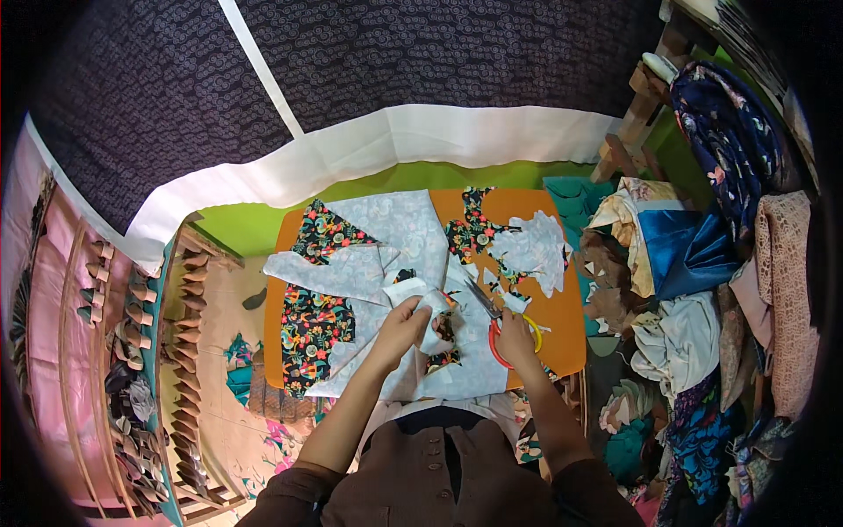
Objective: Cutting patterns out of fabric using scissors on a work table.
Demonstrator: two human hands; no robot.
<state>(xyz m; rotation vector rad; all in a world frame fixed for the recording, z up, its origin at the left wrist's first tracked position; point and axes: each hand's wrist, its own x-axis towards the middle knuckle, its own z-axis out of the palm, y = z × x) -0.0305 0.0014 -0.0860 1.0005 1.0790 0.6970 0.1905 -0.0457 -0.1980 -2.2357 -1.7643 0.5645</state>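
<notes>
My left hand [402,329] is closed on a small piece of fabric [408,288], pale on the side that shows, lifted off the table. In my right hand [516,341] is a pair of scissors [483,300] with red and yellow handles. The blades point up and to the left, a little to the right of the held piece. Under both hands spreads a large floral fabric [399,230], mostly pale side up, with black flowered parts showing at the left. Cut floral pieces [531,250] lie at the right. My fingers partly hide the held piece.
The fabric lies on an orange tabletop [566,329]. Folded blue cloth [689,250], white cloth [685,342] and other textiles crowd the right. Shoe-shaped forms [189,334] line a rack at the left. A dark patterned cloth [439,53] with a white border hangs beyond the table.
</notes>
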